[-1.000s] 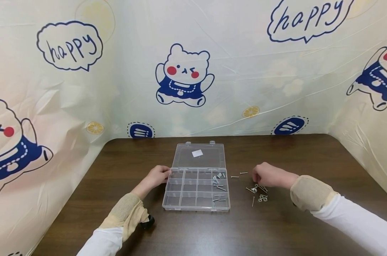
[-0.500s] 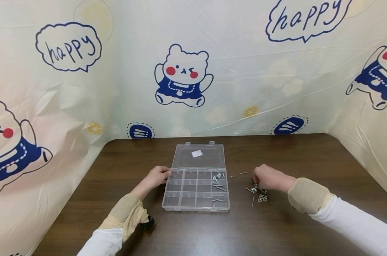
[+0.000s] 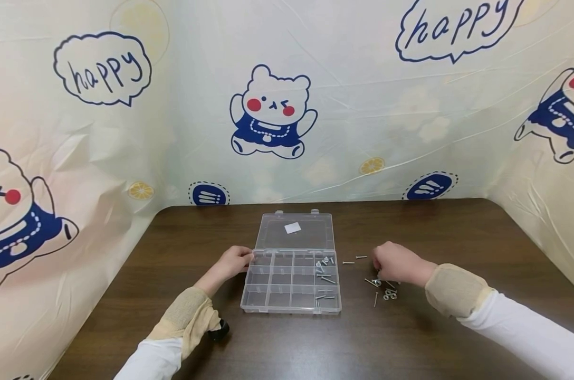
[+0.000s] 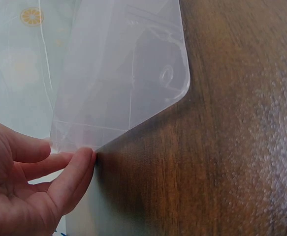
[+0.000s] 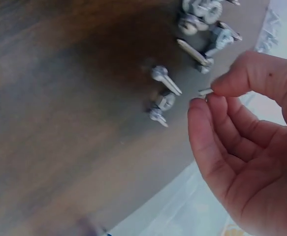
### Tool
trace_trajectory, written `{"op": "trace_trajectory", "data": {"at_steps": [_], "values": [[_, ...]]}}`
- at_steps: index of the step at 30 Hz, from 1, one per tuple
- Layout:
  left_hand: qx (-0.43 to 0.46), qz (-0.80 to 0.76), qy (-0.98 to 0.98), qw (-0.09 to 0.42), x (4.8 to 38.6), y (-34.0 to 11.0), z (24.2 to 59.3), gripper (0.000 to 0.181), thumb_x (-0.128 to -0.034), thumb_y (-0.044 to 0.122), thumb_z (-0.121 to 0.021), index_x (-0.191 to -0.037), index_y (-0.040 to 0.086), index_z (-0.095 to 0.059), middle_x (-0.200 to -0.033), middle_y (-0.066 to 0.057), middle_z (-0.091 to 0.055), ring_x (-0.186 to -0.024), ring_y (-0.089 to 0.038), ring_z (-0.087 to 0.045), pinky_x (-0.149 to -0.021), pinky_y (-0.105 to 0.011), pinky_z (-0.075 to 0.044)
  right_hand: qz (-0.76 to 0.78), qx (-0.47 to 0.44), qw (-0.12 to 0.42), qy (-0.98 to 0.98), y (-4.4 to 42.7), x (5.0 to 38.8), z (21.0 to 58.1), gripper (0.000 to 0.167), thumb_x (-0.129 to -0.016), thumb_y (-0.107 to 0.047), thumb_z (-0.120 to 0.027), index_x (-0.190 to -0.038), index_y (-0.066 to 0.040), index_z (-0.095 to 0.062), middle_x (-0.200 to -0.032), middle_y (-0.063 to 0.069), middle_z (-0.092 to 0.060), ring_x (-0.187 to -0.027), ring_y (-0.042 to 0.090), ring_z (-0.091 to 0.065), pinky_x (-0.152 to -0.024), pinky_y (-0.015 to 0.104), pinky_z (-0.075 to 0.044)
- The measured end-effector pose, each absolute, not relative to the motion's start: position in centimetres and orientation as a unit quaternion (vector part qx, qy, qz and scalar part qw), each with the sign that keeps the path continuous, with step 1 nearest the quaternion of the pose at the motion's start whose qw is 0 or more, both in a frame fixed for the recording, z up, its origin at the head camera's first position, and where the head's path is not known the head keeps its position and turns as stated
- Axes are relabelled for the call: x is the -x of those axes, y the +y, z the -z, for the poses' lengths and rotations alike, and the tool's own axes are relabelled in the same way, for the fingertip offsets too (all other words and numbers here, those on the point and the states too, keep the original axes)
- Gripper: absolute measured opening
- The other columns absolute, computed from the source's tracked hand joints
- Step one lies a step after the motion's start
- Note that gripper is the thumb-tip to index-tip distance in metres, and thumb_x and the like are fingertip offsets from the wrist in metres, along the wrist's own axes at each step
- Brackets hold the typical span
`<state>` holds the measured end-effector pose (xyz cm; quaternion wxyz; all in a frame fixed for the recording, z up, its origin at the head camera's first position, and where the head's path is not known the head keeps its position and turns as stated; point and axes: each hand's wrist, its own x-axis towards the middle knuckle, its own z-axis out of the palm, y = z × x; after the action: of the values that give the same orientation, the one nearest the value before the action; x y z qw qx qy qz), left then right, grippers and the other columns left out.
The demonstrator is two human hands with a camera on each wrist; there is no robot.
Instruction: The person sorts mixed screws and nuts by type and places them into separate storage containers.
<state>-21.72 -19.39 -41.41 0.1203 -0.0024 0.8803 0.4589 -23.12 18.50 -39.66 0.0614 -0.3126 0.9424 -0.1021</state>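
Observation:
A clear plastic box (image 3: 256, 302) with its lid laid back stands mid-table; screws and other small metal pieces lie in its right-hand column of compartments. My left hand (image 3: 232, 262) touches the box's back left corner, and in the left wrist view the fingers of that hand (image 4: 40, 182) rest against the clear wall (image 4: 128, 83). To the right of the box my right hand (image 3: 398, 262) is over loose hardware (image 3: 386, 295). In the right wrist view my right hand (image 5: 251, 142) pinches a small metal piece (image 5: 205, 92) between thumb and fingertips, beside scattered screws (image 5: 167, 81).
Two screws (image 3: 348, 262) lie between the box and my right hand. A small white paper (image 3: 293, 227) shows at the lid. A printed curtain (image 3: 353, 116) stands behind the brown table (image 3: 287, 348) and along both sides.
My right hand has shifted slightly over the loose hardware, hiding some pieces and uncovering others. My left hand stays at the box corner.

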Motion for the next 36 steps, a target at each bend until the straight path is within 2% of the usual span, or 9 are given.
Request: {"op": "trace_trajectory", "data": {"at_steps": [8, 20, 29, 36], "values": [[0.009, -0.460, 0.879, 0.121, 21.9, -19.3, 41.3, 0.027, -0.0923, -0.003, -0.042, -0.110, -0.021, -0.051, -0.107, -0.030, -0.055, -0.100, -0.036, -0.056, -0.082, -0.039, -0.053, 0.129, 0.345, -0.018, 0.929, 17.5, 22.9, 38.4, 0.016, -0.063, 0.002, -0.061, -0.064, -0.012, -0.053, -0.060, -0.006, -0.047, -0.055, 0.009, -0.043, -0.047, 0.021, -0.040], [0.005, -0.457, 0.881, 0.121, 21.9, -19.4, 41.4, 0.026, -0.0926, -0.003, -0.041, -0.109, -0.020, -0.051, -0.106, -0.030, -0.056, -0.098, -0.034, -0.057, -0.082, -0.039, -0.053, 0.197, 0.414, -0.081, 0.885, 14.2, 21.1, 37.0, 0.017, -0.065, 0.005, -0.061, -0.070, -0.010, -0.054, -0.068, -0.006, -0.045, -0.059, 0.005, -0.042, -0.049, 0.016, -0.040], [0.007, -0.458, 0.880, 0.122, 21.9, -19.3, 41.5, 0.027, -0.0929, -0.002, -0.041, -0.110, -0.021, -0.050, -0.107, -0.031, -0.056, -0.099, -0.035, -0.057, -0.082, -0.039, -0.053, 0.214, 0.473, -0.072, 0.851, 12.1, 19.5, 36.9, 0.014, -0.069, 0.004, -0.060, -0.075, -0.008, -0.061, -0.073, -0.003, -0.052, -0.063, 0.004, -0.046, -0.052, 0.012, -0.042], [0.008, -0.457, 0.881, 0.124, 21.8, -19.4, 41.5, 0.027, -0.0932, -0.002, -0.041, -0.111, -0.021, -0.050, -0.108, -0.031, -0.056, -0.101, -0.037, -0.056, -0.082, -0.039, -0.053, 0.214, 0.513, -0.037, 0.830, 11.2, 18.5, 37.3, 0.016, -0.069, 0.005, -0.058, -0.078, -0.007, -0.062, -0.074, -0.003, -0.052, -0.065, 0.003, -0.046, -0.054, 0.009, -0.042]]}}
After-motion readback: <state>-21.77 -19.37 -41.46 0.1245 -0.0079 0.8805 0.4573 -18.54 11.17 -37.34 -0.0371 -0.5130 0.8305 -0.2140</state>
